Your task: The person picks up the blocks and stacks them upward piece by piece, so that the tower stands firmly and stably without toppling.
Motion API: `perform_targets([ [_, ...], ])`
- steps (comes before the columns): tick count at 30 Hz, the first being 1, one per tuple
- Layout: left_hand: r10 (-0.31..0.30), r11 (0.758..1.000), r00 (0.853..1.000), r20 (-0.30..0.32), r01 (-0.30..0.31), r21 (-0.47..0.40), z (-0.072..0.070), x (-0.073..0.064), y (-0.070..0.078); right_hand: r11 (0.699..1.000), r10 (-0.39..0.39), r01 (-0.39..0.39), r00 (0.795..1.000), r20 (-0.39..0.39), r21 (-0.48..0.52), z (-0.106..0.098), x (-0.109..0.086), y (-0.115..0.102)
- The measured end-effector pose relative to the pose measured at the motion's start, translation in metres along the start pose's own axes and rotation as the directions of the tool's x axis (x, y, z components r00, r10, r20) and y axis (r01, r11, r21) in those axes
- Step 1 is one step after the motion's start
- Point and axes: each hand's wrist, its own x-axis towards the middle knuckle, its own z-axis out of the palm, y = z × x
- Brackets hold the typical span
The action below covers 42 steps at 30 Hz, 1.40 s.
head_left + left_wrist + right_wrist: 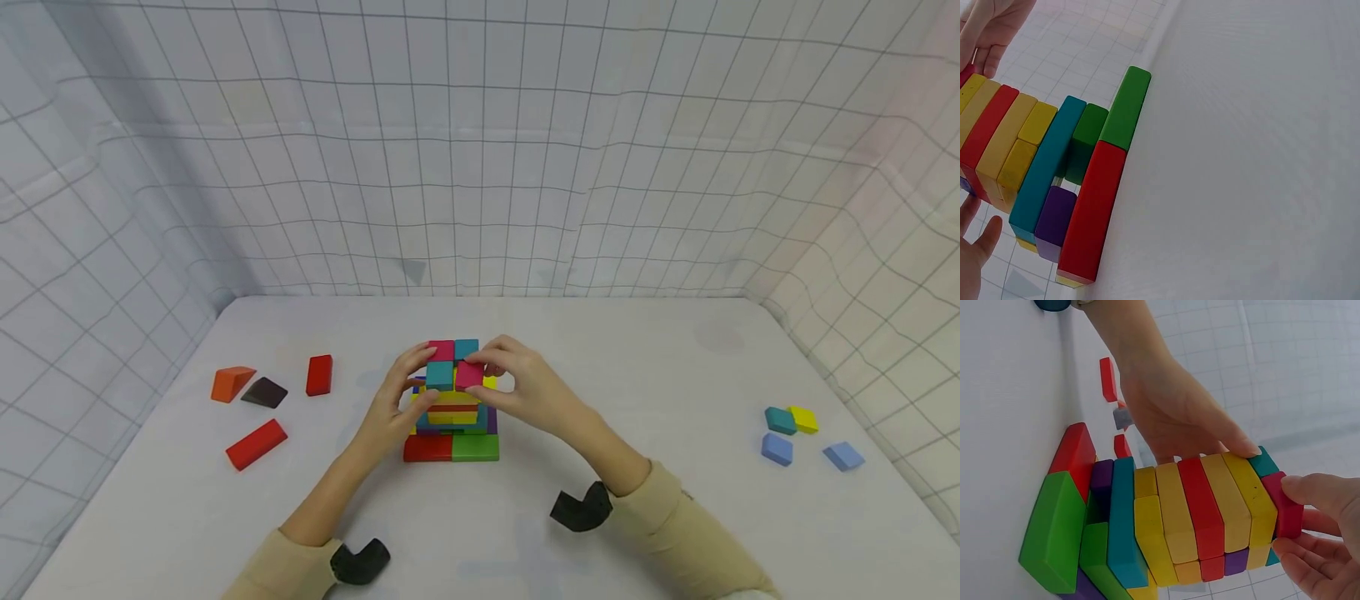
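Note:
A tower of coloured wooden blocks [453,414] stands mid-table, with red and green blocks at its front base. Four-sided pink and teal blocks make up its top. My right hand [536,387] pinches the front-right pink block [1282,503] between thumb and fingers. Across the top, my left hand [393,408] curls round the left side, its thumb at the front teal block [439,376] and its fingertips at the rear pink block [441,350]. A second teal block [467,348] sits at the rear right. In the left wrist view, the tower's top lies partly outside the frame.
Left of the tower lie two red blocks [257,444], an orange wedge [232,383] and a dark block [265,392]. Far right are a teal piece [781,420], a yellow piece [804,419] and two blue pieces [777,449]. Grid-patterned white curtains [480,167] surround the table.

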Motion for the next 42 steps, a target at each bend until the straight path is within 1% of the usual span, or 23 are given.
perform_targets([
  [5,-0.01,1.0,1.0,0.005,0.01,-0.005,0.0,0.001,0.0,1.0,-0.009,0.01,0.999,-0.054,0.01,0.004,0.0,0.003],
  [8,-0.012,1.0,1.0,0.008,0.012,-0.004,0.0,0.001,0.0,1.0,-0.01,0.009,0.998,-0.064,-0.007,0.004,0.001,0.005],
  [12,-0.02,1.0,1.0,0.01,0.02,-0.004,0.001,0.001,0.001,1.0,0.005,-0.005,1.0,-0.024,-0.018,0.003,0.004,0.008],
  [17,-0.022,1.0,1.0,0.01,0.022,-0.006,0.001,0.002,0.001,0.999,0.042,-0.043,0.998,0.043,0.022,0.002,0.007,0.012],
  [21,-0.016,1.0,1.0,0.01,0.016,-0.005,0.002,0.002,0.0,0.998,0.042,-0.044,0.998,0.053,0.044,0.002,0.007,0.014],
  [27,-0.03,1.0,0.999,0.009,0.031,-0.008,0.002,0.002,0.001,0.998,0.034,-0.037,0.998,0.059,0.05,0.001,0.006,0.017],
  [30,-0.039,0.999,0.999,0.006,0.039,-0.002,0.002,0.002,0.001,0.998,0.038,-0.041,0.998,0.059,0.048,-0.007,0.002,0.022],
  [32,-0.046,0.999,0.999,0.003,0.046,0.004,0.001,0.001,0.002,0.998,0.05,-0.051,0.998,0.028,0.036,-0.021,-0.006,0.031],
  [35,-0.05,0.999,0.999,0.0,0.05,0.009,0.001,0.001,0.002,0.997,0.078,-0.079,0.994,-0.07,-0.002,-0.052,-0.029,0.057],
  [37,-0.052,0.999,0.999,-0.001,0.052,0.011,0.001,0.001,0.002,0.991,0.117,-0.124,0.983,-0.141,-0.045,-0.076,-0.053,0.079],
  [39,-0.053,0.999,0.999,-0.003,0.053,0.012,0.001,0.0,0.002,0.977,0.163,-0.186,0.967,-0.195,-0.107,-0.101,-0.082,0.1],
  [42,-0.051,0.999,0.999,-0.005,0.051,0.014,0.001,0.0,0.002,0.937,0.265,-0.307,0.935,-0.237,-0.165,-0.137,-0.129,0.124],
])
